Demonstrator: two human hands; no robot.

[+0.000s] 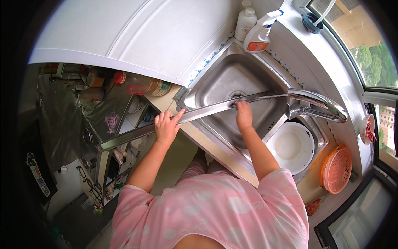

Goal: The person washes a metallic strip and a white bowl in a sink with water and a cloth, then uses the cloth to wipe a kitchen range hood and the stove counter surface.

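A long metal channel strip (202, 112) lies slantwise across the stainless steel sink (217, 73), its right end near the faucet (317, 101) and its left end sticking out over the floor. My left hand (167, 126) grips the strip just outside the sink's edge, thumb along the top. In the basin, my right hand (243, 113) presses something small and dark, perhaps a scouring pad, against the strip; its fingers partly hide it. A thin stream of water runs from the faucet onto the strip's right end.
A white basin (290, 147) sits in the smaller sink at the right, beside orange plastic baskets (337, 169). A spray bottle (258, 34) and a white bottle (245, 25) stand behind the sink. Jars and bottles (149, 85) crowd the left counter, near the stove.
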